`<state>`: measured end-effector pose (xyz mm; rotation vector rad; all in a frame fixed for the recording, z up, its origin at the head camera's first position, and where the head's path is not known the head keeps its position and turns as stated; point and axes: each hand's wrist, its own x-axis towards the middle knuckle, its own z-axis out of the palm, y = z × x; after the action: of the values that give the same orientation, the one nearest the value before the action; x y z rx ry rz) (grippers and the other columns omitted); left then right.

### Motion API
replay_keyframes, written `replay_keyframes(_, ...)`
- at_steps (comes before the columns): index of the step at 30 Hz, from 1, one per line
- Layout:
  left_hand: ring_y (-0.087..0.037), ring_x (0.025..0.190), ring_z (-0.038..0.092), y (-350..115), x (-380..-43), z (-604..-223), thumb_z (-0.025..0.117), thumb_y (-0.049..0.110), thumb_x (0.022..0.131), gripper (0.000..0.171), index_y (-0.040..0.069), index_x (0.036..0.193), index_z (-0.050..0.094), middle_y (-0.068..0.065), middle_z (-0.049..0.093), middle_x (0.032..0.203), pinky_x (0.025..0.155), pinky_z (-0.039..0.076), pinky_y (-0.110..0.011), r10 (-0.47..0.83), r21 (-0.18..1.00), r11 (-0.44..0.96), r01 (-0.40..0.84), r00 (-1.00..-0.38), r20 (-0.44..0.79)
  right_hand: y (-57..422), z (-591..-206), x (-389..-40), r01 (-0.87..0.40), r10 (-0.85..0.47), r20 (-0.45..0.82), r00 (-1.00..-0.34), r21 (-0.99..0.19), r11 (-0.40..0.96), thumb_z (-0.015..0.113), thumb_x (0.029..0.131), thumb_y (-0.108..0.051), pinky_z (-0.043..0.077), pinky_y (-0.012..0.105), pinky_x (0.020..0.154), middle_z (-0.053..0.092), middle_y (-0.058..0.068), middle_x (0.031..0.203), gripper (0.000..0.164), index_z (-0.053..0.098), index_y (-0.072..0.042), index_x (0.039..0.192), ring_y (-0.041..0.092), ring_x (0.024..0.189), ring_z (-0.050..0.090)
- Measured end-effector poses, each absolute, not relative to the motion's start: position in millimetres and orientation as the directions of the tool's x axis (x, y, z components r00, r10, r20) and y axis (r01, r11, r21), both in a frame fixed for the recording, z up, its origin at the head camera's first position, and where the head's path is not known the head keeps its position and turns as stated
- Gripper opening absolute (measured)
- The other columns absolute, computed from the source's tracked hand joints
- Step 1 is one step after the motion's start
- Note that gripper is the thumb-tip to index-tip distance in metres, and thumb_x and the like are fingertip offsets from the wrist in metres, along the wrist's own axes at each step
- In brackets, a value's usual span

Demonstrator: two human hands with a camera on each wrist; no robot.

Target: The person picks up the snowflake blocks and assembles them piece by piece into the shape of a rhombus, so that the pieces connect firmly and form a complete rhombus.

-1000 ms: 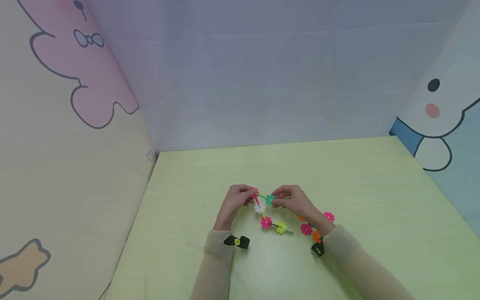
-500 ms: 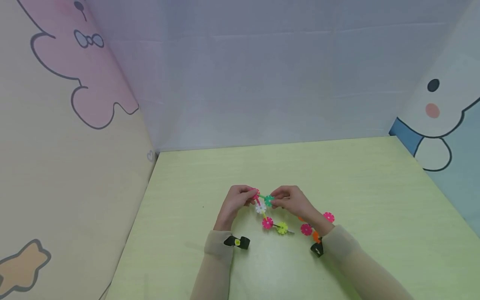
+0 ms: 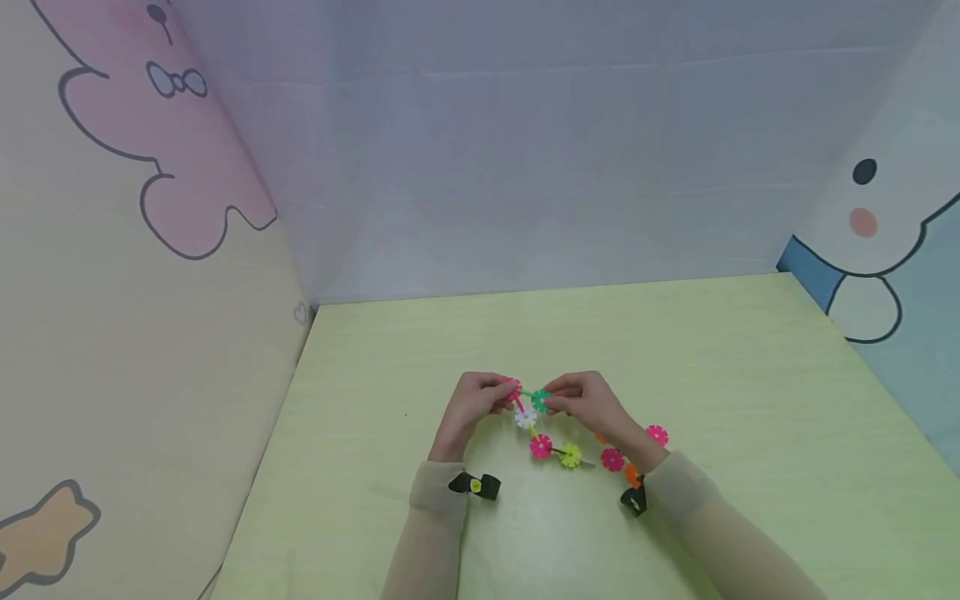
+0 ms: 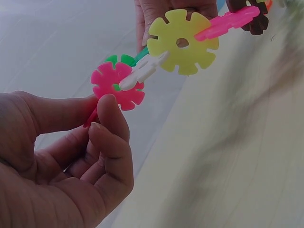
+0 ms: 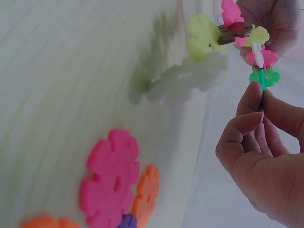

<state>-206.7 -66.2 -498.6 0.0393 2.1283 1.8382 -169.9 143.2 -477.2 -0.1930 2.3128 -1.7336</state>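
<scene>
My left hand (image 3: 472, 408) pinches a pink notched snowflake disc at the upper end of a chain of interlocking plastic discs. Thumb and fingers of my right hand (image 3: 588, 400) pinch a green snowflake disc (image 5: 271, 77) in the same chain. From there the chain hangs through a white disc (image 3: 526, 417), a pink disc (image 3: 541, 447) and a yellow disc (image 3: 571, 455), ending in a grey-white disc (image 5: 190, 78). Several discs are slotted in edge-on. In the left wrist view a yellow disc (image 4: 164, 40) faces the camera, beyond the pinched pink disc (image 4: 107, 78).
Loose-looking discs lie on the pale table (image 3: 360, 358) under my right forearm: a pink disc (image 3: 612, 459), another pink disc (image 3: 657, 434), and orange discs (image 3: 632, 474) partly hidden by the arm. Cartoon-printed walls enclose the table's left, back and right.
The hanging lower part of the chain has swung slightly to the right. Both hands keep their pinch and have barely moved.
</scene>
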Motion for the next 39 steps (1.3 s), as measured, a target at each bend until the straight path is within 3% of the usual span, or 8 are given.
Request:
replay_keyframes(6,-0.015,0.062,0.063,-65,-205,-498,0.072,0.017,0.087,0.019,-0.001,0.092,0.074,-0.009,0.069,0.077,0.061,0.052,-0.026,0.232,0.968,0.151,-0.202,-0.944,-0.233,140,-462,-163,0.046,-0.240,-0.119,-0.963,-0.956,0.289,0.062,0.091,0.001,0.047,0.055,0.076,0.069,0.022,0.088,0.019,0.063,0.014,0.105,0.044,0.084,0.064)
replay_keyframes(15,-0.015,0.061,0.064,-63,-203,-498,0.073,0.016,0.086,0.020,-0.002,0.093,0.074,-0.010,0.069,0.076,0.061,0.052,-0.025,0.230,0.968,0.121,-0.219,-0.943,-0.242,147,-489,-173,0.067,-0.238,-0.134,-0.962,-0.961,0.269,0.063,0.092,-0.005,0.049,0.050,0.080,0.070,0.014,0.087,0.020,0.065,0.009,0.106,0.038,0.082,0.066)
replay_keyframes(25,-0.013,0.058,0.062,-63,-205,-496,0.072,0.012,0.087,0.017,-0.004,0.092,0.074,-0.009,0.068,0.073,0.058,0.051,-0.023,0.238,0.970,0.097,-0.223,-0.941,-0.240,145,-485,-174,0.096,-0.219,-0.162,-0.962,-0.954,0.283,0.065,0.090,-0.004,0.049,0.048,0.082,0.071,0.013,0.085,0.019,0.066,0.008,0.105,0.037,0.081,0.066)
replay_keyframes(39,-0.015,0.060,0.062,-68,-205,-493,0.072,0.016,0.087,0.018,-0.002,0.090,0.073,-0.012,0.069,0.077,0.064,0.054,-0.030,0.281,0.966,0.104,-0.237,-0.925,-0.258,147,-483,-179,0.047,-0.265,-0.136,-0.955,-0.947,0.319,0.065,0.092,-0.009,0.046,0.046,0.085,0.071,0.008,0.087,0.019,0.069,0.002,0.107,0.033,0.083,0.067)
